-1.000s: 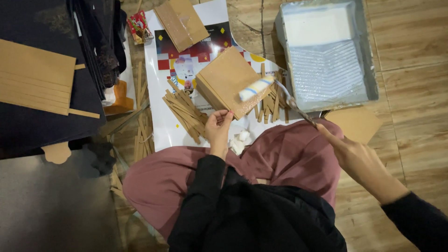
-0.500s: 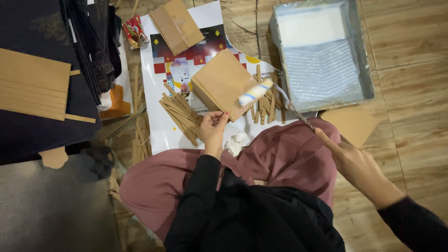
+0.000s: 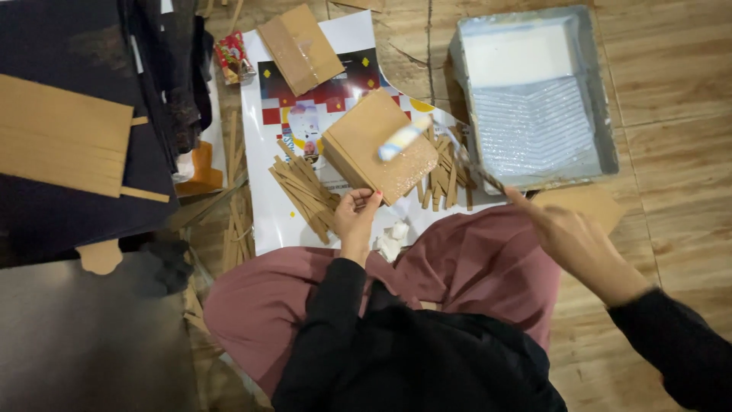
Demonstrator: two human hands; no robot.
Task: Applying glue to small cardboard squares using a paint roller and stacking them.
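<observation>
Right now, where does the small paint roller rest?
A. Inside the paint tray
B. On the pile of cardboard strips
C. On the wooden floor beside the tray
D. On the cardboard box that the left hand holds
D: the small paint roller lies against the top face of the cardboard box, which the left hand grips at its near edge; the right hand holds the roller's handle, and the paint tray stands apart to the right.

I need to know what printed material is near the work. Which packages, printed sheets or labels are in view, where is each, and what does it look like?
Printed poster: flat on the floor under the cardboard pieces, a white sheet with a red-and-white checked band and yellow spots.
Small packet: at the poster's upper left corner, crumpled, red with bits of green.
Flat cardboard box: on the poster's top edge, brown, glossy tape across it.
No screens or signs show.
</observation>
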